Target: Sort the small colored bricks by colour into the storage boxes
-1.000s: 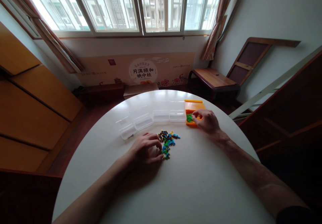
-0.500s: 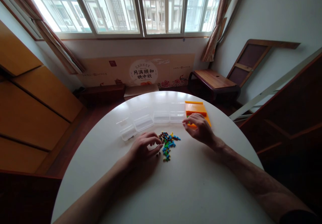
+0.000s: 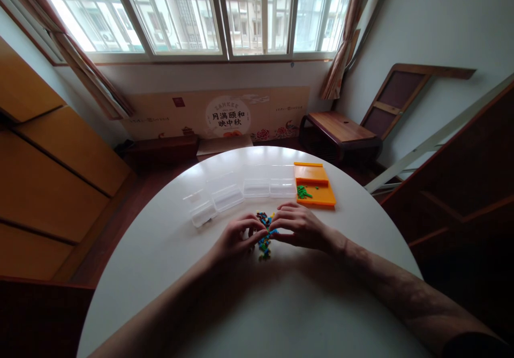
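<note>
A pile of tiny toy building bricks (image 3: 264, 251), in blue, green, brown and yellow, lies on the white round table. My left hand (image 3: 240, 233) is at the pile's left side, thumb and index finger pinched together over it. From the right, my right hand (image 3: 302, 226) reaches in with bent fingers, its fingertips drawn together among the bricks and close to the left fingertips. What either hand pinches is too small to make out. Behind the right hand, the orange tray (image 3: 326, 194) holds a small cluster of green bricks (image 3: 304, 192).
Clear plastic boxes with open lids form a curved row left of the orange tray, among them a middle box (image 3: 257, 189) and a leftmost box (image 3: 203, 213). Beyond the far rim of the table (image 3: 160, 272) stand a wooden stool (image 3: 341, 125) and a window wall.
My right hand has come from over the orange tray leftward and down to the pile, uncovering the green bricks there. My left hand has shifted slightly right, its fingertips closing.
</note>
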Available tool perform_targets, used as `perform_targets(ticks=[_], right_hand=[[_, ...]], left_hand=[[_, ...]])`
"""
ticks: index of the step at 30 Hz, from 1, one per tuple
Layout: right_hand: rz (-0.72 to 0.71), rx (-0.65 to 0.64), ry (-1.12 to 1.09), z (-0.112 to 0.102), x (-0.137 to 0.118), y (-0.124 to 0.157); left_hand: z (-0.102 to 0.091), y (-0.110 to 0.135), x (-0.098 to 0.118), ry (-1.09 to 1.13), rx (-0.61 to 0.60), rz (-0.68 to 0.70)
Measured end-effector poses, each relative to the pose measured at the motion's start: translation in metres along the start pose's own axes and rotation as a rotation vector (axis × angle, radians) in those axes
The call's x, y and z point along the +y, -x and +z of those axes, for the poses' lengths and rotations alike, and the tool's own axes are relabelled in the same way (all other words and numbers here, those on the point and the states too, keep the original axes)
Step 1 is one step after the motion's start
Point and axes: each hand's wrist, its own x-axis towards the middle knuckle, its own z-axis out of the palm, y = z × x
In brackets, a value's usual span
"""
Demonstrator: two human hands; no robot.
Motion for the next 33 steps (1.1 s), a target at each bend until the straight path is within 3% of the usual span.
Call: perform_targets(ticks=[19, 26, 33], right_hand=[[0.016, 0.072, -0.014, -0.001, 0.002, 0.002], [0.355, 0.233, 0.210, -0.027, 0.036, 0.026], [0.682, 0.264, 0.357, -0.040, 0.073, 0.055]], left_hand=[[-0.001, 0.002, -0.002, -0.034, 0.030, 0.019], [-0.022, 0.007, 0.005, -0.410, -0.053, 0.211], [-0.024, 0.010, 0.000, -0.476, -0.158, 0.323]])
